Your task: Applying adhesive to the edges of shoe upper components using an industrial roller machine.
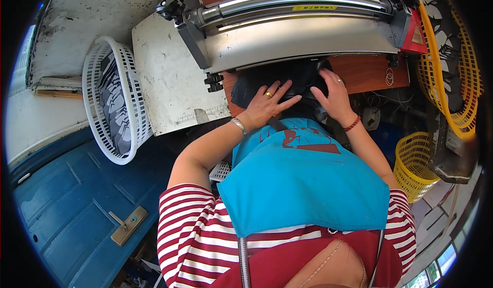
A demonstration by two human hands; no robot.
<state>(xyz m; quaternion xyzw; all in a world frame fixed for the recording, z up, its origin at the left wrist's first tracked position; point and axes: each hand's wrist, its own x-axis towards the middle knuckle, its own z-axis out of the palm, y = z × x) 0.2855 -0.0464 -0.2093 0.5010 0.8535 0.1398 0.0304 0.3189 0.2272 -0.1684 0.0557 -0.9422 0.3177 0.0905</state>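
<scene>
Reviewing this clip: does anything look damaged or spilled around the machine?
Mostly wear: the white board left of the machine has an irregular grey patch near its lower edge, interrupting the pale surface. It looks chipped or stained. No spill stands out.

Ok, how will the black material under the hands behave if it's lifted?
The black material is probably floppy, since it looks creased and bunched near the right hand. It may also be somewhat slippery, judging by its faint sheen.
</scene>
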